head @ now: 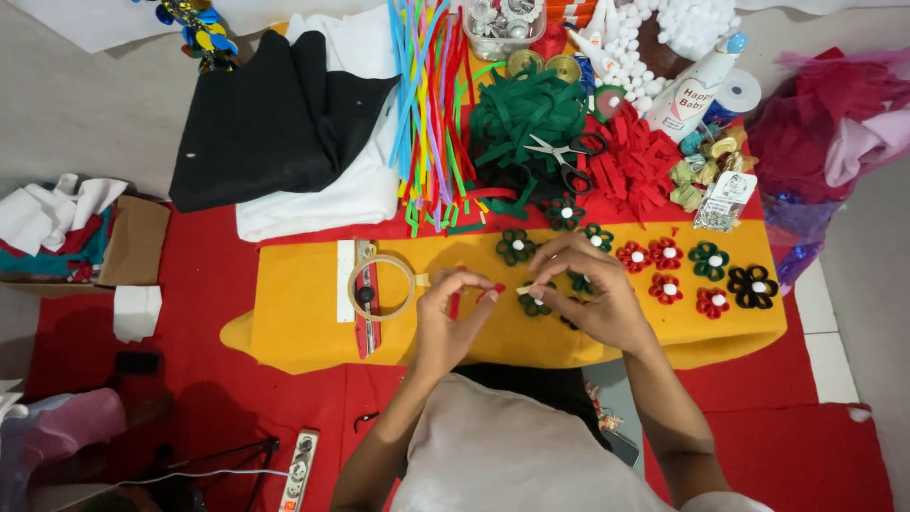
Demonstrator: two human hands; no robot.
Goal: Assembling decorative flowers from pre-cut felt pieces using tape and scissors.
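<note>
Red felt strip [456,301] — pinched in left hand [445,318] grip.

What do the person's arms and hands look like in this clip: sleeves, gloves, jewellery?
Both forearms are bare up to the elbows, with no sleeves showing. The left hand and right hand wear no gloves, and no rings, watch or bracelets can be made out. A light grey garment covers the lap or torsо below the arms.

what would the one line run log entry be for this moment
left hand: pinching red strip | right hand: fingers at strip's other end, over green felt flower | tape roll left of hands | yellow felt mat
</note>
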